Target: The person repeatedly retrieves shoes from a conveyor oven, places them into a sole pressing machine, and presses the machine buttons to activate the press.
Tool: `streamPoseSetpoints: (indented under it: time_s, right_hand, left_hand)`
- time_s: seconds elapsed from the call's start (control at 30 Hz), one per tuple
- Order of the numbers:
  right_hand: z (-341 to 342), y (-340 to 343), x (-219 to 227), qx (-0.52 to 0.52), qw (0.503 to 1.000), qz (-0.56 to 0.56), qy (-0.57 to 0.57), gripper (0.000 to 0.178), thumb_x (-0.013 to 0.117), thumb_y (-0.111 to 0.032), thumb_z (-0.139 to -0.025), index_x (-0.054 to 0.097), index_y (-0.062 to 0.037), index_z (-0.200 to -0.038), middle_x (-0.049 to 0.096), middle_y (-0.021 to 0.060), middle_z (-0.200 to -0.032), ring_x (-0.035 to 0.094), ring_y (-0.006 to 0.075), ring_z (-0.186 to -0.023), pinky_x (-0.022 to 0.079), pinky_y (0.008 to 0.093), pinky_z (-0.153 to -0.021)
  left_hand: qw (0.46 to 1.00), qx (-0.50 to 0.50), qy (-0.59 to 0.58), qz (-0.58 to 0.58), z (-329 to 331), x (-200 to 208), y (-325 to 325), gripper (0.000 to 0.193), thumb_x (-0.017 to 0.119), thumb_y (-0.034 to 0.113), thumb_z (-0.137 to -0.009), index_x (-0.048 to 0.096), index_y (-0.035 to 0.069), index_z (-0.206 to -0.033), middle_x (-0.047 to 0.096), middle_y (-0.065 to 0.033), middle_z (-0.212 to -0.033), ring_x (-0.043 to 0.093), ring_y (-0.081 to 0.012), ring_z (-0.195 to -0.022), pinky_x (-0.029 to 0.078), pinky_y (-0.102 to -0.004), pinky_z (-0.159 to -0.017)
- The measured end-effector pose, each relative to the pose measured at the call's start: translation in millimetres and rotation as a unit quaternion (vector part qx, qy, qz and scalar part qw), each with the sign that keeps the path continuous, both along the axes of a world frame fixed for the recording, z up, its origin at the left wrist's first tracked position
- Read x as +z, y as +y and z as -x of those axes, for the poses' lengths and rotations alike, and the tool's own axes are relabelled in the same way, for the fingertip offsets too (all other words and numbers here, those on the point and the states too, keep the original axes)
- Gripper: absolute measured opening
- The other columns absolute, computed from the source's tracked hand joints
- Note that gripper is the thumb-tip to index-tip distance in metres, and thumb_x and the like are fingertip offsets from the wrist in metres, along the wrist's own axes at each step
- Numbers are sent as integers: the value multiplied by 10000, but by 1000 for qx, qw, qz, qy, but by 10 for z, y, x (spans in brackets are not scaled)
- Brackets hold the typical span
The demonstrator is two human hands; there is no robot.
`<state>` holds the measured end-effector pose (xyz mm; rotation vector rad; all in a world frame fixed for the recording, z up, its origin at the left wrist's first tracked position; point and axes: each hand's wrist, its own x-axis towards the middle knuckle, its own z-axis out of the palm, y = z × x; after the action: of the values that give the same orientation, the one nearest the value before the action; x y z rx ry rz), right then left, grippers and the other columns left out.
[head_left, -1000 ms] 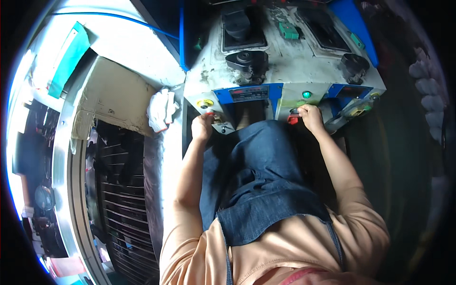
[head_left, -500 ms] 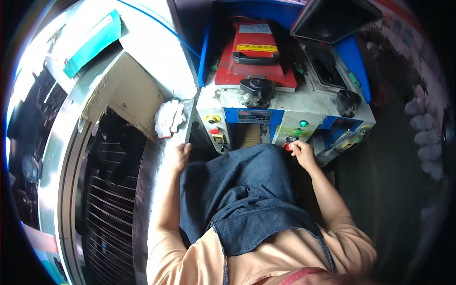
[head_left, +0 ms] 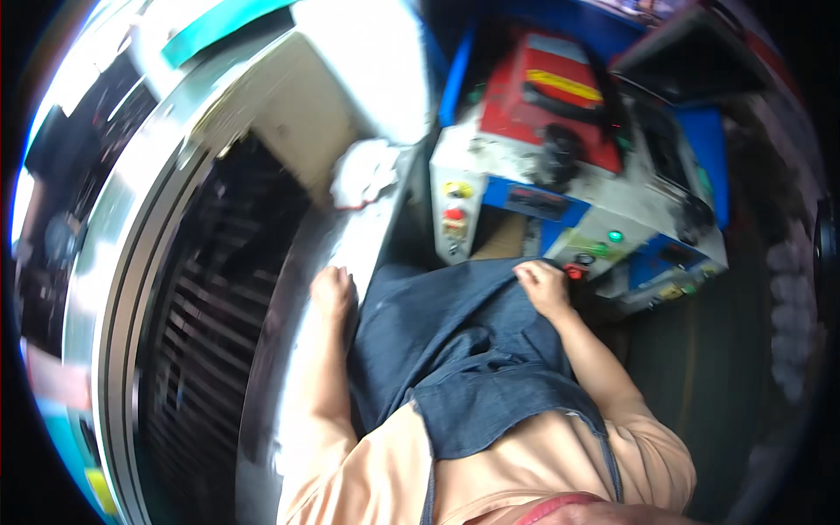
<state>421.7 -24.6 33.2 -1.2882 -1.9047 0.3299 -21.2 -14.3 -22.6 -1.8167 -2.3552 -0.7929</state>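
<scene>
My left hand (head_left: pixel 332 294) is beside the pale metal ledge (head_left: pixel 343 247), fingers curled in with nothing visible in them. Over the far right part of the dark blue denim apron (head_left: pixel 455 328) is my right hand (head_left: pixel 543 287), thumb and fingers drawn together. Its fingertips lie against the cloth, and I cannot make out whether they pinch it. Just right of that hand is a red knob (head_left: pixel 574 271) on the front of a pale machine (head_left: pixel 455 162). White work gloves (head_left: pixel 365 173) lie bunched on the ledge, farther away than my left hand.
The machine carries a red cover (head_left: pixel 525 122) with a dark handle. A dark hinged lid (head_left: pixel 691 61) stands raised at the far right. At left, a tan cardboard box (head_left: pixel 306 114) stands beside a dark slatted rack (head_left: pixel 210 324). A green light (head_left: pixel 615 236) glows on the machine's front.
My right hand has come away from the red knob and moved left over the apron. The view has turned left, so the machine and gloves appear farther right. My left hand stays by the ledge.
</scene>
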Motion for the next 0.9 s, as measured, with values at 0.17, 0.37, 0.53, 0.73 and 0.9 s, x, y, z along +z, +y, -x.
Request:
streamPoseSetpoints:
  time_s: [0.17, 0.37, 0.53, 0.73, 0.9]
  right_hand:
    - [-38, -6, 8, -9, 996, 86, 38, 165, 589, -128, -954, 681, 8, -961, 686, 133, -851, 683, 210, -727, 530, 319, -676]
    - [-109, 18, -96, 1, 997, 69, -25, 220, 546, -182, -993, 677, -8, -1023, 690, 111, -890, 656, 182, -719, 506, 314, -673]
    - [-117, 47, -166, 3, 998, 55, -30, 224, 537, -190, -1004, 673, -16, -1043, 691, 100, -886, 637, 172, -716, 501, 306, -671]
    - [-146, 40, -165, -17, 998, 63, -16, 187, 550, -122, -987, 671, 1, -1060, 696, 104, -918, 644, 163, -726, 504, 289, -665]
    - [-182, 57, -190, -33, 997, 29, 62, 208, 521, -56, -980, 651, 13, -1126, 682, 108, -997, 647, 156, -777, 521, 263, -683]
  left_hand:
    - [997, -14, -43, -58, -142, 89, 89, 295, 606, 256, -828, 585, -12, -707, 611, -212, -760, 601, -398, -757, 466, -512, -709]
    - [994, -44, -75, -67, -136, 245, 24, 324, 610, 302, -864, 632, 13, -717, 638, -191, -779, 619, -384, -798, 469, -502, -733]
    - [997, -34, -72, -11, -90, 249, -30, 308, 580, 321, -894, 672, 55, -768, 667, -155, -828, 630, -353, -859, 465, -499, -782]
    - [992, -48, -84, -78, -116, 241, -28, 302, 622, 287, -867, 628, 24, -718, 633, -171, -764, 608, -377, -791, 460, -492, -732]
    - [993, -43, -82, -78, -122, 248, -13, 314, 624, 287, -868, 617, 16, -709, 625, -170, -752, 603, -373, -780, 458, -490, -727]
